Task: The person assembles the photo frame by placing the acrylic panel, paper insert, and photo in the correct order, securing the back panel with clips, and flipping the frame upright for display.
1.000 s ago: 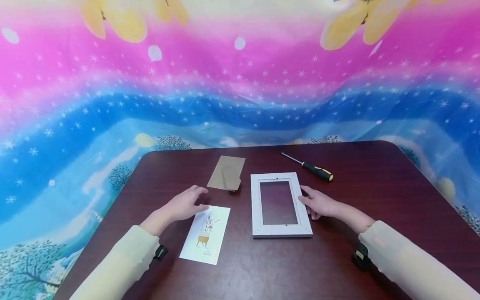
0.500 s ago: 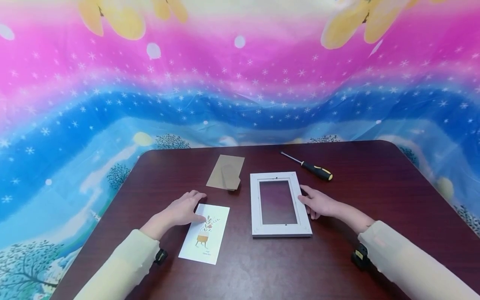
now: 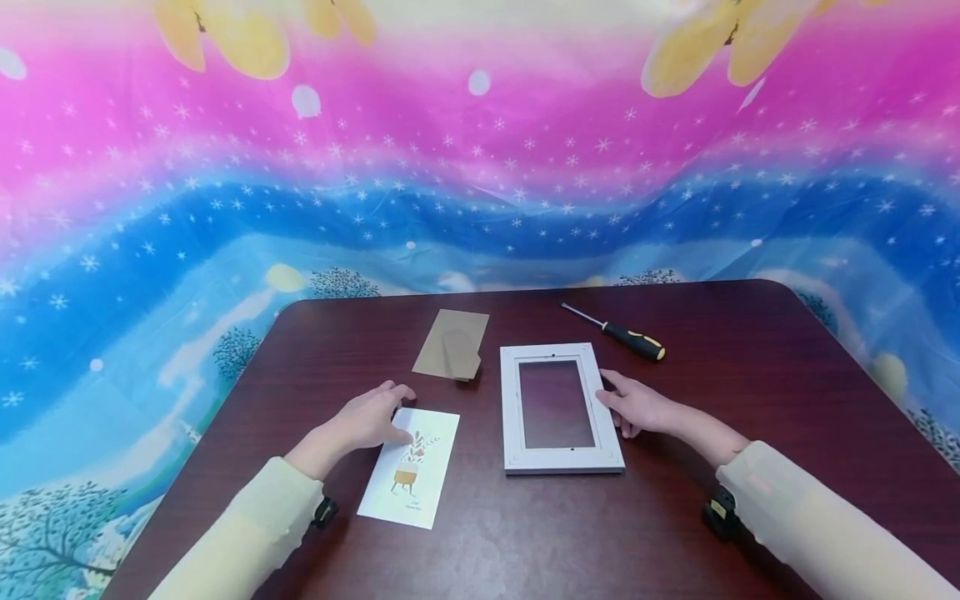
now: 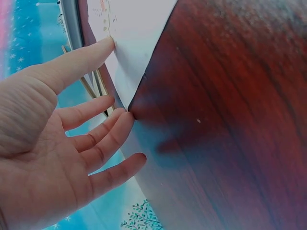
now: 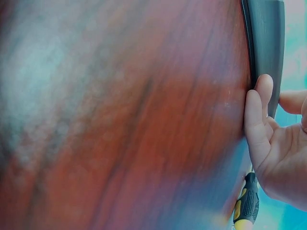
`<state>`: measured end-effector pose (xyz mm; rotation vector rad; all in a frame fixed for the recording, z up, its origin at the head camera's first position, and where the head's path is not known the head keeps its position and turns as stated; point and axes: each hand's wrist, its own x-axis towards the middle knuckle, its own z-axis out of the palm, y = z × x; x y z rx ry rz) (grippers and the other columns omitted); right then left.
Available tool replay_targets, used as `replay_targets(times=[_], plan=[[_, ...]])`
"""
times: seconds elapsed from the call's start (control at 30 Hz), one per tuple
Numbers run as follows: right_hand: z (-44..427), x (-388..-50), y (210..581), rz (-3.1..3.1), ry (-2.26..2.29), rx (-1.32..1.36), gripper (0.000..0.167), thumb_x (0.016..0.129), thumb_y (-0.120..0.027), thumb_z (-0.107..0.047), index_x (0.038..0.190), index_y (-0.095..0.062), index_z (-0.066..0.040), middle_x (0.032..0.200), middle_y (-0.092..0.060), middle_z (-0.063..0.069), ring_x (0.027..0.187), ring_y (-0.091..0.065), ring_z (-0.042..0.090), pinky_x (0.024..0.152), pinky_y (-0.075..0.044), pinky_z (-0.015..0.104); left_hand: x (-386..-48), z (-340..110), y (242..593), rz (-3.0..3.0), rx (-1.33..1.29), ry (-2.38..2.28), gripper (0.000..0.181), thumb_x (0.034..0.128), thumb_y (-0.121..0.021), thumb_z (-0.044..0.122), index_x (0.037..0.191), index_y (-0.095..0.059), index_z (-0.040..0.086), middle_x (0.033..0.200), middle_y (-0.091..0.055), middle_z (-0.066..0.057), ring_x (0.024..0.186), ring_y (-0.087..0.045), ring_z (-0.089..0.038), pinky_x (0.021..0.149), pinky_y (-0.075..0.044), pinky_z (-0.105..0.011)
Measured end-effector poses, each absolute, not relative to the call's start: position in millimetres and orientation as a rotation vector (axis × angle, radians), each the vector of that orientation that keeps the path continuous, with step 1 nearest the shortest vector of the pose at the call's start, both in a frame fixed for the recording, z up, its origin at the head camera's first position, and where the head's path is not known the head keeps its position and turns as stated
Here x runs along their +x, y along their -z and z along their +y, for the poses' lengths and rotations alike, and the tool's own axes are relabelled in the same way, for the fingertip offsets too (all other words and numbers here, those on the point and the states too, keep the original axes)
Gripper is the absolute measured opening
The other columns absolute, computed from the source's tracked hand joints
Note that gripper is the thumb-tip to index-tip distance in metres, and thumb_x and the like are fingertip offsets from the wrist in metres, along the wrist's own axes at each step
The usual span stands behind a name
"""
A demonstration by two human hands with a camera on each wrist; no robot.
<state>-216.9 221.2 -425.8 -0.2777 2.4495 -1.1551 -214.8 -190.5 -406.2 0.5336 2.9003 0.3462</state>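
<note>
A white card printed with a potted plant lies flat on the table. My left hand is at its far left corner, thumb resting on the card's face. In the left wrist view the other fingers of that hand extend loosely near the card corner. To the right lies a white picture frame, its open middle showing the tabletop. My right hand grips the frame's right edge, thumb on top. In the right wrist view its fingers bend against the frame's side.
Behind the card lies a brown backing board with a stand flap. A screwdriver with a black and yellow handle lies at the back right. The dark wooden table ends at a patterned cloth backdrop.
My left hand has moved slightly down, bringing the thumb from the card's top edge onto its face. The right hand and the picture frame have stayed in place.
</note>
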Motion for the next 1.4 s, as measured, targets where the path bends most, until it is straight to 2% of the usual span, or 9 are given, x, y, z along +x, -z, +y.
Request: replay_targets(times=[0.5,0.73,1.07,1.17,1.4], plan=[[221,-216,425,2.452,1.149,-0.268,0.060,0.106,-0.042,-0.019,0.149,-0.012,0.010,0.067,-0.052,0.008,0.048,-0.053,0.017,0.053,-0.052,0.036,-216,-187,405,2.849,0.472,-0.380,0.059,0.0727,-0.087,0.019,0.124,-0.060,0.007,0.100,-0.062,-0.006,0.085,-0.056,-0.019,0.075,-0.048,-0.036],[221,-216,425,2.454,1.149,-0.262,0.060,0.106,-0.041,-0.019,0.149,-0.012,0.010,0.067,-0.052,0.008,0.048,-0.053,0.016,0.052,-0.052,0.036,-215,-187,407,2.854,0.485,-0.422,0.048,0.0727,-0.086,0.017,0.113,-0.063,0.008,0.099,-0.066,-0.003,0.083,-0.057,-0.017,0.079,-0.049,-0.037],[220,-215,425,2.466,1.150,-0.278,0.060,0.106,-0.041,-0.019,0.148,-0.012,0.012,0.067,-0.052,0.008,0.047,-0.053,0.016,0.051,-0.052,0.035,-214,-189,408,2.864,0.484,-0.435,0.043,0.0727,-0.086,0.017,0.108,-0.063,0.007,0.093,-0.065,-0.003,0.078,-0.057,-0.016,0.074,-0.050,-0.036],[220,-214,424,2.465,1.155,-0.282,0.061,0.106,-0.041,-0.019,0.148,-0.012,0.012,0.067,-0.052,0.008,0.047,-0.053,0.016,0.051,-0.052,0.035,-214,-191,409,2.853,0.504,-0.450,0.039,0.0751,-0.084,0.015,0.106,-0.063,0.008,0.091,-0.064,-0.001,0.076,-0.057,-0.015,0.072,-0.050,-0.034],[220,-214,424,2.459,1.170,-0.280,0.060,0.105,-0.042,-0.018,0.148,-0.012,0.012,0.066,-0.052,0.008,0.047,-0.052,0.016,0.051,-0.052,0.035,-220,-199,409,2.804,0.545,-0.581,0.015,0.0860,-0.072,0.007,0.099,-0.065,0.008,0.085,-0.062,0.000,0.072,-0.056,-0.014,0.065,-0.047,-0.030]])
